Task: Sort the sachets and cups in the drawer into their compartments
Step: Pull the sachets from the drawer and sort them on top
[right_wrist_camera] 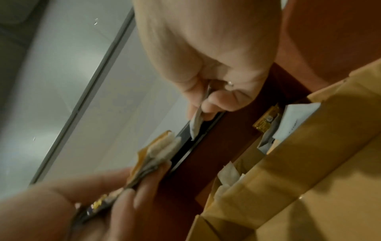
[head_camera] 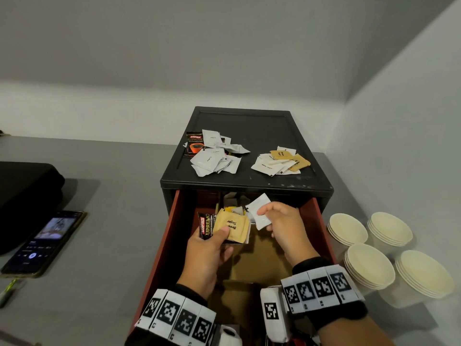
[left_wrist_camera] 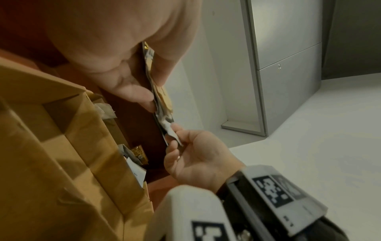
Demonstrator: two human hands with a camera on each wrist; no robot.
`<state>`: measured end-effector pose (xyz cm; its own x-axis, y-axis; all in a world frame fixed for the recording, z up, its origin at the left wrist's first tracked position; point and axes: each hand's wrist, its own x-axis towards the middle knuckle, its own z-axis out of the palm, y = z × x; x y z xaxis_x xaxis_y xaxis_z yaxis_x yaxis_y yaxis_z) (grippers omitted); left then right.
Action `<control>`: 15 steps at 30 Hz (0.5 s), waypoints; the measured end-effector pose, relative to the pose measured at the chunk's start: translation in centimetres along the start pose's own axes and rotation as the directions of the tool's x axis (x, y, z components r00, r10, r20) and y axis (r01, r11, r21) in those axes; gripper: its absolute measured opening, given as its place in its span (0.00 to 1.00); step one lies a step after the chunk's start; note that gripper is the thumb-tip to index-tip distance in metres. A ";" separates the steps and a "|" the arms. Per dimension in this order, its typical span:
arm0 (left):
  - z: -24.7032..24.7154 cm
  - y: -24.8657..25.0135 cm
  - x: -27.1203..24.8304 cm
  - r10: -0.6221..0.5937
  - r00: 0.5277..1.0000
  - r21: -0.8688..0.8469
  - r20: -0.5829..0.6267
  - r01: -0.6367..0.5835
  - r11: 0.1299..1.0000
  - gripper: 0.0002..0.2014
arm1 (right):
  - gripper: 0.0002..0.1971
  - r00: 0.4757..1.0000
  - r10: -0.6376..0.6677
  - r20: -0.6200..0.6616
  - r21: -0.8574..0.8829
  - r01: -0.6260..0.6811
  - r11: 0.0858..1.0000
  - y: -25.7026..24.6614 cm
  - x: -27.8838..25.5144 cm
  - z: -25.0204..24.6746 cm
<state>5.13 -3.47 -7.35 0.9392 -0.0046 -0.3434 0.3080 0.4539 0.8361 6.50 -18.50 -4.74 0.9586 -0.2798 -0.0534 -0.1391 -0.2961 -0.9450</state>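
Note:
The red-brown drawer [head_camera: 172, 236] is pulled out, with cardboard dividers [head_camera: 259, 258] inside. Over it my left hand [head_camera: 217, 236] grips a small stack of sachets: a brown sugar sachet [head_camera: 233, 227] on top and a black Kopiko sachet [head_camera: 205, 224] under it. My right hand [head_camera: 268, 216] pinches a white sachet [head_camera: 258, 208] just right of the stack. In the left wrist view the stack [left_wrist_camera: 163, 101] shows edge-on between thumb and fingers. The right wrist view shows the white sachet [right_wrist_camera: 195, 124] held at its end. More loose sachets [head_camera: 234, 201] lie in the back compartment.
On the black cabinet top [head_camera: 287, 136] lie a pile of white coffee sachets [head_camera: 214, 156] and a pile of sugar sachets [head_camera: 279, 162]. Several stacks of paper cups [head_camera: 369, 265] stand on the table right of the drawer. A phone [head_camera: 42, 243] and a black case [head_camera: 25, 196] lie at the left.

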 end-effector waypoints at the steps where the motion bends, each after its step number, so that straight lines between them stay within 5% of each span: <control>1: 0.0 0.0 0.0 0.002 1.000 0.008 0.003 -0.002 1.000 0.07 | 0.12 0.997 -0.021 0.073 -0.058 0.025 0.998 -0.1 -0.2 0.2; 3: 0.0 -0.1 0.0 0.016 1.000 0.027 0.020 -0.017 0.999 0.09 | 0.06 0.977 -0.056 0.204 -0.198 0.098 0.975 -0.1 -0.7 0.9; 7: 0.0 -0.2 -0.2 0.020 0.998 0.023 0.059 -0.022 1.000 0.08 | 0.10 0.978 -0.085 0.189 -0.217 0.126 0.968 0.1 -0.8 1.4; 11: 0.2 -0.2 -0.2 0.017 0.999 0.026 0.042 -0.018 0.999 0.08 | 0.07 0.978 0.045 0.204 -0.082 -0.028 0.996 0.1 -0.6 0.8; 15: 0.3 0.0 -0.2 0.013 1.000 -0.014 0.002 -0.013 1.000 0.07 | 0.09 0.982 0.166 0.090 0.093 -0.175 0.980 0.2 -0.2 0.5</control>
<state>5.00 -3.69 -7.16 0.9435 -0.0008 -0.3314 0.2935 0.4660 0.8347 6.39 -18.01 -5.08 0.9405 -0.2418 -0.2387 -0.2805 -0.1561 -0.9471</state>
